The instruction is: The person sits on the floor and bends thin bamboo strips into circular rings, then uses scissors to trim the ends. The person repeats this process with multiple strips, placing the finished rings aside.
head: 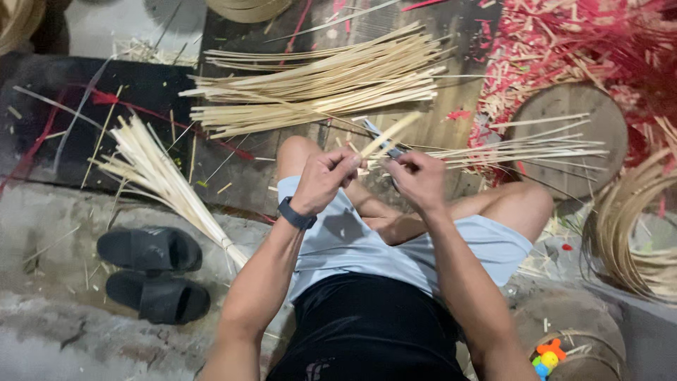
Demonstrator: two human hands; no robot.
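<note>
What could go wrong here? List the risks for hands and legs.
1. The right hand holds a blade against a thin bamboo strip close to the left hand; a slip could cut fingers.
2. The work sits just above a bare knee.
3. Splinters may come off the strip.

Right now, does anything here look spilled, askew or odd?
Yes: red and pale offcuts lie strewn in a heap at upper right, spilling around the round wooden block. The pale strip bundles are fanned, not squared.
</note>
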